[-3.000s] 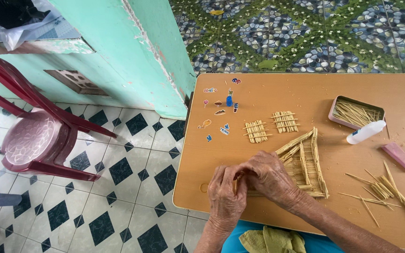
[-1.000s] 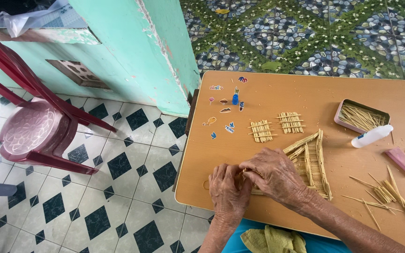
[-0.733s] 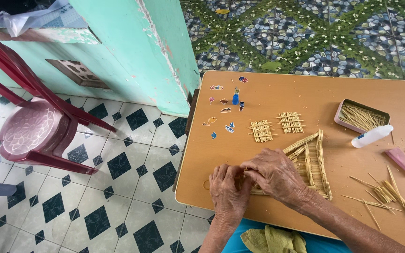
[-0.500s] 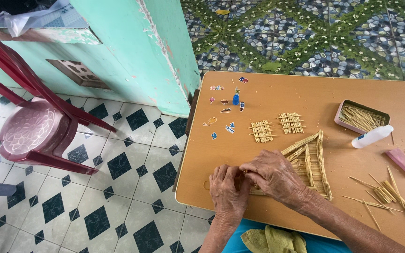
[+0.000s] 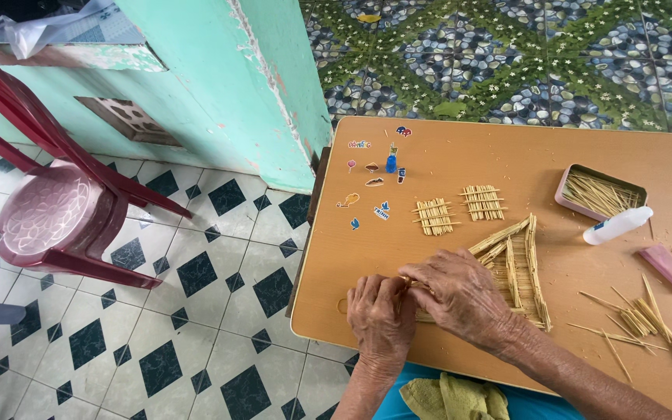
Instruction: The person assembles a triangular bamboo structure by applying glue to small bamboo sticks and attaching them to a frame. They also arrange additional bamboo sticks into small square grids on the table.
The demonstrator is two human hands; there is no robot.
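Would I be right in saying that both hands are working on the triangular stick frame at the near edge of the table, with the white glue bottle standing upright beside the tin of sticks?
Not quite: the head view shows the white glue bottle lying on its side, not upright. The rest holds: the left hand and right hand work on the triangular stick frame, and the bottle is beside the tin of sticks.

Red plastic chair (image 5: pixel 56 210) on checkered tiles, white glue bottle (image 5: pixel 617 225), pink eraser (image 5: pixel 669 268), small stickers (image 5: pixel 375 183)

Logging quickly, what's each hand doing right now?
Left hand: closed, fingers pinching the straw frame.
Right hand: curled over the same frame; grip cannot be told.
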